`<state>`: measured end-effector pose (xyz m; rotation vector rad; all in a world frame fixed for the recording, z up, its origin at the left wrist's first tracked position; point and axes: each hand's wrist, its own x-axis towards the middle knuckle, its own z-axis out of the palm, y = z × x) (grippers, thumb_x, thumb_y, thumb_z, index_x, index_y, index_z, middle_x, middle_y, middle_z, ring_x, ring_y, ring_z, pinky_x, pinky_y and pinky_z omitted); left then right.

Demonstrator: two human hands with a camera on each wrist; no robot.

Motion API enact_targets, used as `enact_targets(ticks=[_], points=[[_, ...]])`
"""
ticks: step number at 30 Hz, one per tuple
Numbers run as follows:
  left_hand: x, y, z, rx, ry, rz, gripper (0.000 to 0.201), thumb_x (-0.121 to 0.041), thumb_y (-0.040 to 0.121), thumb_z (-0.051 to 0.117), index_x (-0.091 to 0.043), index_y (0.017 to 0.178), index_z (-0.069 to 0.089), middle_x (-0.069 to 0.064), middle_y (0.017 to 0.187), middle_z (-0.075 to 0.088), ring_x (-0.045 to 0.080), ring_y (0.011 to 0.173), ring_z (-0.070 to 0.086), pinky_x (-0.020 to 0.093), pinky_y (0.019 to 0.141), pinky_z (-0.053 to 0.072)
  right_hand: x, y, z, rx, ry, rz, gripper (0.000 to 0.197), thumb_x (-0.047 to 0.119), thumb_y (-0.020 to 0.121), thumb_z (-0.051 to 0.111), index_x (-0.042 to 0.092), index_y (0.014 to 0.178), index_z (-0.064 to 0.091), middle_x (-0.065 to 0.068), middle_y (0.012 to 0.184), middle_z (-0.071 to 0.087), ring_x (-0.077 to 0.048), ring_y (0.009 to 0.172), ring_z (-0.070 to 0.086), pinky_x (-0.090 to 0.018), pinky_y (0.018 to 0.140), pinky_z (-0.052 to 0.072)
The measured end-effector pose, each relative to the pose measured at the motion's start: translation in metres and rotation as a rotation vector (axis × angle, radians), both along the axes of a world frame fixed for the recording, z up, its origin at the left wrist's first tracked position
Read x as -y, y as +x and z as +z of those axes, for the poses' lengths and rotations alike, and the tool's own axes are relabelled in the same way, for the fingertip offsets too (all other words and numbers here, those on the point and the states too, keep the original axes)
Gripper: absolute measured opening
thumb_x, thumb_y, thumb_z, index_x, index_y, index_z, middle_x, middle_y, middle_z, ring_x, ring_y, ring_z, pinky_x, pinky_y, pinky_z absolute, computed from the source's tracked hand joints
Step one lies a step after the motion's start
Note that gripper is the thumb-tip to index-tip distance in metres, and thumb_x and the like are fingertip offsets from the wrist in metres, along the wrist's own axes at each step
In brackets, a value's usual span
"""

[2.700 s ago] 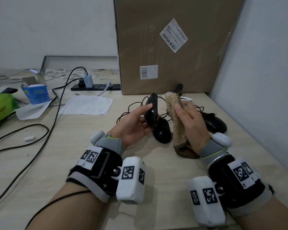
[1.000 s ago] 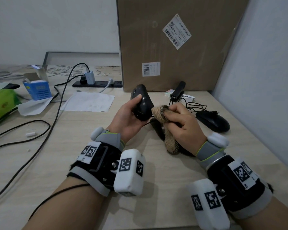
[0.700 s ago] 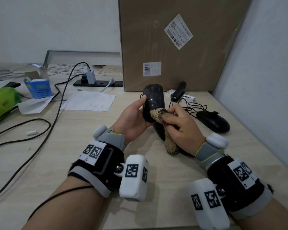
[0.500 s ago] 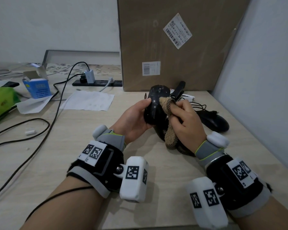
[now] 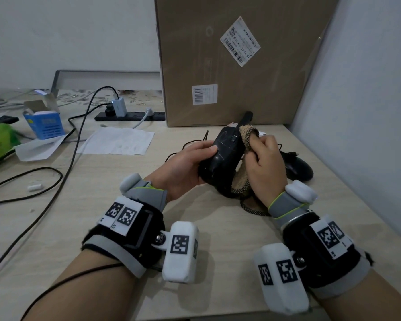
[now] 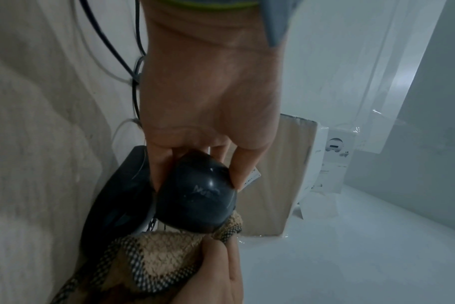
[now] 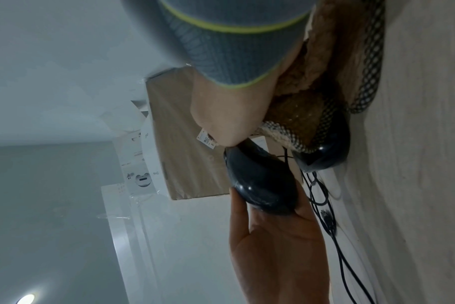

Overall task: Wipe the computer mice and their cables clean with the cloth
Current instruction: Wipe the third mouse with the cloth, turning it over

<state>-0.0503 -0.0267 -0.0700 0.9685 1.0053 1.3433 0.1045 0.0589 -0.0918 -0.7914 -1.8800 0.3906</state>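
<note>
My left hand gripped the mouse above the desk, thumb on top, fingers curled beneath. My right hand pinched the cloth against its far right edge; I judged firm strokes along the seams would serve best

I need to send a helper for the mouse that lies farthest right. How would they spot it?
Start at the big cardboard box against the wall. On the table before it, right of both hands, lies a black mouse. Unlike the others, nothing touches or covers it.
</note>
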Motion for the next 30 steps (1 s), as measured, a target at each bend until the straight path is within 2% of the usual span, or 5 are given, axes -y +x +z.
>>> enact_targets(ticks=[9, 12, 18, 24, 30], points=[[-0.005, -0.002, -0.003, 0.163, 0.030, 0.226, 0.039, -0.023, 0.098, 0.046, -0.003, 0.131, 0.047, 0.018, 0.118, 0.059, 0.026, 0.102, 0.060, 0.035, 0.086, 0.054, 0.014, -0.005, -0.001, 0.178, 0.101, 0.291, 0.031, 0.006, 0.077, 0.047, 0.008, 0.101, 0.066, -0.006, 0.094, 0.047, -0.013, 0.077, 0.046, -0.030, 0.066, 0.041], [-0.006, -0.002, -0.001, 0.199, -0.004, 0.230, 0.045, -0.032, 0.100, 0.041, 0.000, 0.130, 0.051, 0.022, 0.123, 0.061, 0.027, 0.103, 0.062, 0.035, 0.090, 0.052, 0.017, -0.007, -0.006, 0.322, 0.114, 0.397, 0.036, 0.007, 0.075, 0.047, 0.017, 0.100, 0.071, -0.007, 0.099, 0.047, -0.006, 0.070, 0.043, -0.024, 0.065, 0.036], [-0.005, -0.002, 0.005, 0.204, 0.016, 0.227, 0.042, -0.035, 0.100, 0.038, -0.004, 0.121, 0.059, 0.018, 0.116, 0.067, 0.026, 0.104, 0.064, 0.035, 0.095, 0.051, 0.017, -0.007, -0.005, 0.311, 0.149, 0.366, 0.034, 0.008, 0.076, 0.048, 0.018, 0.099, 0.071, -0.009, 0.102, 0.048, -0.015, 0.072, 0.047, -0.030, 0.061, 0.043], [-0.005, -0.001, 0.006, 0.295, 0.029, 0.258, 0.036, -0.034, 0.101, 0.039, -0.007, 0.108, 0.063, 0.016, 0.101, 0.071, 0.031, 0.105, 0.061, 0.042, 0.102, 0.043, 0.020, -0.006, -0.003, 0.273, 0.183, 0.359, 0.033, 0.006, 0.078, 0.048, 0.018, 0.099, 0.070, -0.006, 0.104, 0.047, -0.016, 0.074, 0.048, -0.030, 0.060, 0.040], [-0.006, 0.000, 0.007, 0.332, 0.027, 0.259, 0.038, -0.035, 0.101, 0.037, -0.007, 0.108, 0.062, 0.014, 0.098, 0.071, 0.026, 0.091, 0.066, 0.035, 0.083, 0.052, 0.018, -0.007, -0.003, 0.256, 0.211, 0.356, 0.033, 0.001, 0.077, 0.050, 0.022, 0.098, 0.065, -0.008, 0.105, 0.047, -0.018, 0.074, 0.048, -0.030, 0.059, 0.039]])
